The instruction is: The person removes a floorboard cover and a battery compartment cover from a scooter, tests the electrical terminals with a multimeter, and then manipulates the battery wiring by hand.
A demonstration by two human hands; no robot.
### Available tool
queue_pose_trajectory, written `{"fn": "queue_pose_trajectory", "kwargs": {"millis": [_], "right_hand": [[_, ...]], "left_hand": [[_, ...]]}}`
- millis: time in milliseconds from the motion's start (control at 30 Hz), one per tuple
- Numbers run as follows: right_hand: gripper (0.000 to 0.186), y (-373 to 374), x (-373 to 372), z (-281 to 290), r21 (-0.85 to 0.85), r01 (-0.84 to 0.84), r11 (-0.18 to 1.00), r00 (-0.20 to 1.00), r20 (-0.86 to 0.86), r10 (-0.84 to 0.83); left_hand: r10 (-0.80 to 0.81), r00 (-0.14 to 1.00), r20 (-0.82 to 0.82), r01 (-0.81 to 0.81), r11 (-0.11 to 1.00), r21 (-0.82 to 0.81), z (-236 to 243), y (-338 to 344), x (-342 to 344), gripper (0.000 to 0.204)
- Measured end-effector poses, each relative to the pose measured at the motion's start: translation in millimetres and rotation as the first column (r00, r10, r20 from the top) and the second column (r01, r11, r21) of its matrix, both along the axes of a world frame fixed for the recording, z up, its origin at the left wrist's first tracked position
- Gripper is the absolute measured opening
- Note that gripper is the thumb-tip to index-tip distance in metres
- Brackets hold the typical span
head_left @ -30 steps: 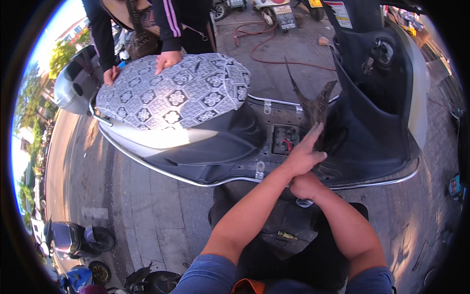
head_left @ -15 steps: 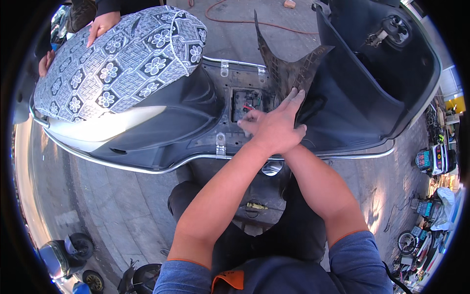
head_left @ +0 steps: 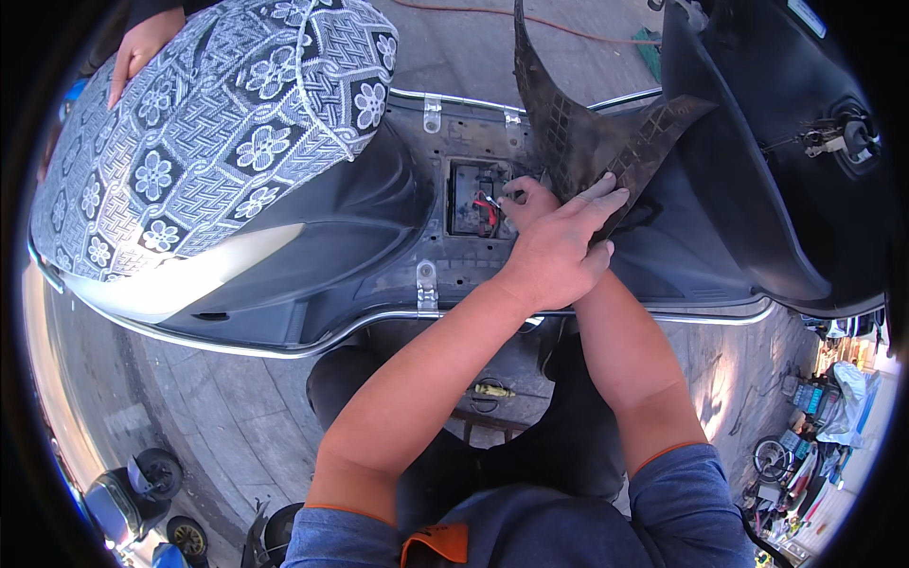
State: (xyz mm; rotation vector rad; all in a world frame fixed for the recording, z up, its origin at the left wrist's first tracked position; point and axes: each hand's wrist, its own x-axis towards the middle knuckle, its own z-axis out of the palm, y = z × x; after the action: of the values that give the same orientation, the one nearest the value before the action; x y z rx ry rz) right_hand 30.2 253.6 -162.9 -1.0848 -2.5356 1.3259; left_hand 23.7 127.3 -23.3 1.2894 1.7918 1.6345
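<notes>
We face a scooter (head_left: 346, 222) with a patterned seat cover (head_left: 208, 128). Its floor mat (head_left: 653, 140) bends upward, our left hand (head_left: 561, 251) flat against it, covering most of our right hand (head_left: 532, 199), whose grip we can't make out, near the floor hole's (head_left: 451, 204) red wires (head_left: 490, 216).

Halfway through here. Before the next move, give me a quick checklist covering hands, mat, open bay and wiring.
1. Black mat lifted away from the bay: ok, it is bent upward to the right of the opening.
2. Left hand on the mat: ok, its fingers lie against it.
3. Hands uncrossed: not ok, the left lies across the right hand.
4. Red wire in sight: ok, it shows inside the bay.
5. Right fingertips off the wiring: cannot tell, they are close beside it.
6. Co-worker's hand away from the bay: ok, it rests on the patterned seat cover.
</notes>
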Motion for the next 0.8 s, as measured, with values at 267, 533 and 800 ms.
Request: {"fn": "queue_pose_trajectory", "kwargs": {"millis": [267,533,800], "right_hand": [[0.028,11.6,6.8,-25.3,0.252,-0.154,0.955,0.983,0.132,0.124],[0.028,11.0,-12.2,-57.8,0.265,-0.294,0.918,0.950,0.186,0.250],[0.027,14.6,-12.3,-41.6,0.019,-0.313,0.949,0.940,0.148,0.307]], "left_hand": [[0.173,0.981,0.083,-0.181,0.978,0.100,-3.6,18.1,-11.9,0.031],[0.234,0.924,0.301,-0.298,0.936,0.188,-7.6,28.4,1.4,0.025],[0.306,0.948,0.083,-0.316,0.937,0.151,-4.2,12.2,17.4,0.038]]}}
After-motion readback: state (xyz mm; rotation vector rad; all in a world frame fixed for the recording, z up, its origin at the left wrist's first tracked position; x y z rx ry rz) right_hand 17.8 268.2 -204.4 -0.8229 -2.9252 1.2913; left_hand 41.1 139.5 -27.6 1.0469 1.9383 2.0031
